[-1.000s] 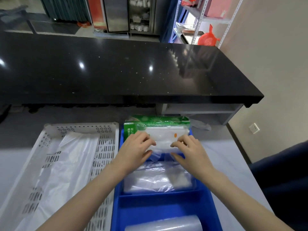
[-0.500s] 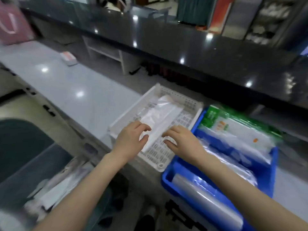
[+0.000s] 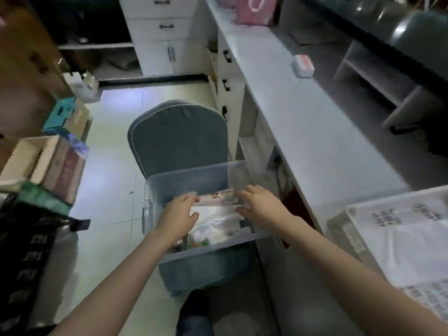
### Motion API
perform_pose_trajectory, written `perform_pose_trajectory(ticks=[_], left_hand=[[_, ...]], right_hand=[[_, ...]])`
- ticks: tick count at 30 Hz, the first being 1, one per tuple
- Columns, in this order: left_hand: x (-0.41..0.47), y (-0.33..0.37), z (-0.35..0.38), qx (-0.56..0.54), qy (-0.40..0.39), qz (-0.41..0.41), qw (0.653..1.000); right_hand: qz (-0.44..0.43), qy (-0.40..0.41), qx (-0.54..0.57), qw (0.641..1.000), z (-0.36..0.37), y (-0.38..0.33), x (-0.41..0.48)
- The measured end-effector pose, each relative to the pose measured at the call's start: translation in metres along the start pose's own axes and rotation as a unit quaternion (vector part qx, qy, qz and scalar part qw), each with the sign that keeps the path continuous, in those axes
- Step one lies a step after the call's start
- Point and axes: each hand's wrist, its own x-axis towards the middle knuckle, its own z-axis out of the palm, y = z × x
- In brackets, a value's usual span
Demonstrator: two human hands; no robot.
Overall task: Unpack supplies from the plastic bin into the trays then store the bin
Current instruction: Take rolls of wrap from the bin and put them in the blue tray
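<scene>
Now two hands (image 3: 178,217) (image 3: 260,204), one clear bin (image 3: 189,177)

The person has turned away from the blue tray on the counter, and both hands now reach into a clear plastic bin (image 3: 194,177) resting on a grey padded chair (image 3: 178,134), left hand (image 3: 178,214) and right hand (image 3: 260,204) spread over flat packets (image 3: 218,214) inside.
</scene>
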Motion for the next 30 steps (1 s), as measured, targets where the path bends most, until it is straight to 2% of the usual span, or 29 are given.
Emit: perform_pose_trajectory(ticks=[2,6,12,16,20,23,26,30], left_hand=[[0.016,-0.039,0.011,0.001,-0.042,-0.041,0.998],[0.051,-0.093,0.04,0.0,-0.116,-0.074,0.99],[0.108,-0.14,0.112,0.008,-0.207,-0.079,0.975],[0.142,-0.159,0.165,0.023,-0.247,-0.054,0.967],[0.166,-0.178,0.205,0.048,-0.227,-0.078,0.97],[0.168,-0.195,0.223,0.051,-0.201,-0.163,0.965],[0.162,-0.211,0.229,0.003,-0.164,-0.257,0.952],[0.158,-0.223,0.235,-0.012,-0.157,-0.286,0.945]], right_hand=[[0.015,-0.043,0.005,0.999,0.026,-0.002,0.038],[0.064,-0.117,0.003,0.991,0.081,0.009,0.094],[0.123,-0.19,0.008,0.974,0.165,0.038,0.152],[0.139,-0.207,-0.009,0.968,0.219,0.062,0.189],[0.117,-0.204,-0.062,0.97,0.263,0.083,0.226],[0.106,-0.206,-0.061,0.971,0.291,0.09,0.248],[0.105,-0.222,-0.068,0.967,0.311,0.09,0.262],[0.103,-0.234,-0.139,0.957,0.326,0.083,0.269]])
